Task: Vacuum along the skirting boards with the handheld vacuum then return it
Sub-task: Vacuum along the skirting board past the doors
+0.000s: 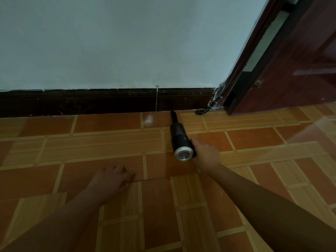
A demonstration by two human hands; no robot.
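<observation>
A black handheld vacuum [179, 137] with a silver vented rear end lies low over the tiled floor. Its narrow nozzle points at the foot of the dark skirting board [91, 102]. My right hand [206, 154] grips the vacuum's handle from the right side, fingers wrapped around it; the handle itself is hidden by the hand. My left hand [111, 180] rests flat on the floor to the left, fingers spread, apart from the vacuum.
A pale wall rises above the skirting board. At the right stands a dark red door [291, 70] in its frame, with a black door stopper [201, 111] on the floor by the corner. Orange and tan floor tiles [109, 142] spread leftward.
</observation>
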